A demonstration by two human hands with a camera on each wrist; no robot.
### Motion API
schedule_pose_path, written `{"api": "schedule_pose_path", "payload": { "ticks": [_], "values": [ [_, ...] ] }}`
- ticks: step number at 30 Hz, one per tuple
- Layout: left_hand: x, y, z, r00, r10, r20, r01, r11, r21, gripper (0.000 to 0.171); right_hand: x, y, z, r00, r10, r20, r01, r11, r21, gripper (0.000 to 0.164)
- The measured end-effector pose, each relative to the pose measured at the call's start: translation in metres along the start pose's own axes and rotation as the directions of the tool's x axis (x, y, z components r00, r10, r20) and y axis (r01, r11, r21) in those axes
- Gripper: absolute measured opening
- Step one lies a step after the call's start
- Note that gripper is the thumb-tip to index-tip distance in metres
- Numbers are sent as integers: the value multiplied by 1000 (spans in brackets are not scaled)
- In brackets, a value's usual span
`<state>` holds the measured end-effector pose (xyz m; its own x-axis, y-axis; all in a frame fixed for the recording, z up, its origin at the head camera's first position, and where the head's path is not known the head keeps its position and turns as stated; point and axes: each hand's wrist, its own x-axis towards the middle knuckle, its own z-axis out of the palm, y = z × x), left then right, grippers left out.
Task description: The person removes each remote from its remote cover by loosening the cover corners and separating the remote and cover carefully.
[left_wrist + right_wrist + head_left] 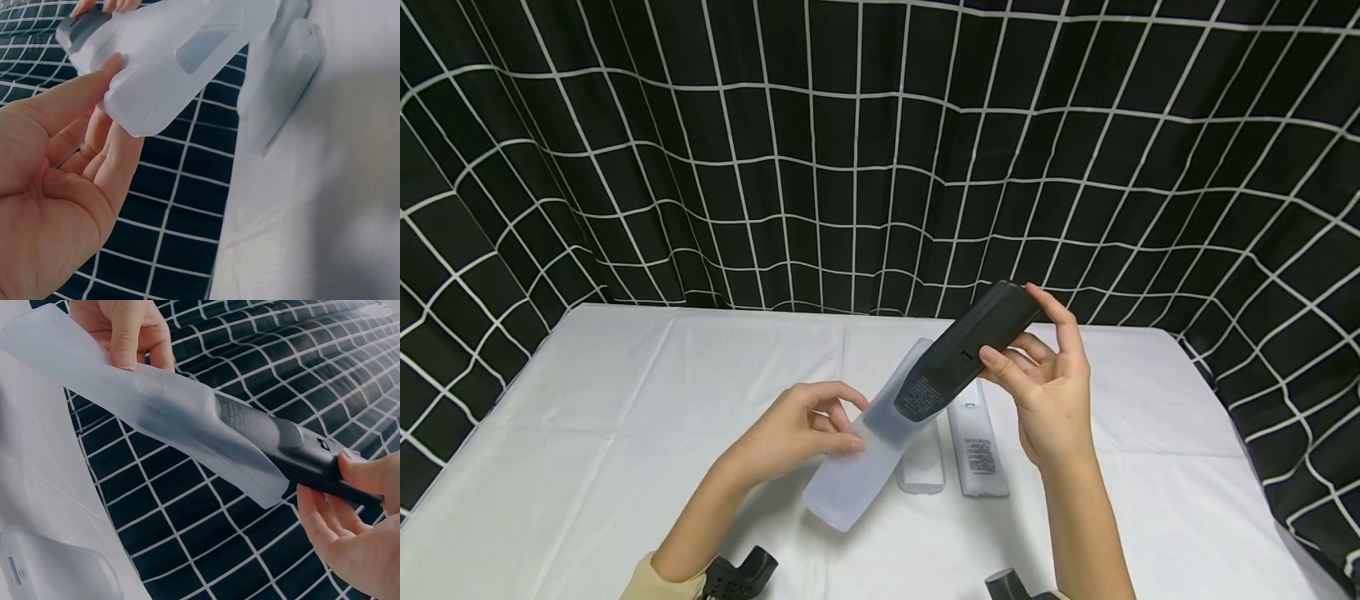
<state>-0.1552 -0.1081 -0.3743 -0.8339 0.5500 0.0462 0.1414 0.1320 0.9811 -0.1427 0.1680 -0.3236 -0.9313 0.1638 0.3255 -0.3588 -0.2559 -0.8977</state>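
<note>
Within right hand (1051, 387) | black remote (964, 343) pinched, partly inside sleeve (871, 468) | left hand (801, 429) pinching sleeve

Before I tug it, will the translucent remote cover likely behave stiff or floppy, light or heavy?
The translucent remote cover likely flexes, as its walls look thin, but may not flop: its unfilled end holds its shape beyond the left hand. It's probably light, being hollow past the black remote.
</note>
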Motion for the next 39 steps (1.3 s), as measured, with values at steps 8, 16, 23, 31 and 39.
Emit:
{"api": "schedule_pose_path", "payload": {
  "ticks": [8, 16, 23, 31, 39],
  "values": [
    [-1, 0, -2, 1000, -12, 16, 12, 1000, -11, 36, 0, -1, 0, 1000, -4, -19, 5, 1000, 5, 78],
    [-1, -1, -4, 1000, -23, 18, 23, 1000, -4, 35, 2, -4, -4, 997, -4, -71, 6, 1000, 16, 80],
    [-2, -2, -6, 999, -43, 7, 42, 998, 54, 36, 2, -4, -5, 996, -4, -87, 5, 1000, 13, 81],
    [-1, -2, -3, 999, -33, -2, 33, 996, 83, 35, 2, -3, -4, 998, -16, -55, 17, 999, 29, 80],
    [0, -1, 0, 999, -22, -30, 24, 998, 66, 33, 0, -1, 0, 1000, -15, -13, 16, 999, 44, 78]
  ]
}}
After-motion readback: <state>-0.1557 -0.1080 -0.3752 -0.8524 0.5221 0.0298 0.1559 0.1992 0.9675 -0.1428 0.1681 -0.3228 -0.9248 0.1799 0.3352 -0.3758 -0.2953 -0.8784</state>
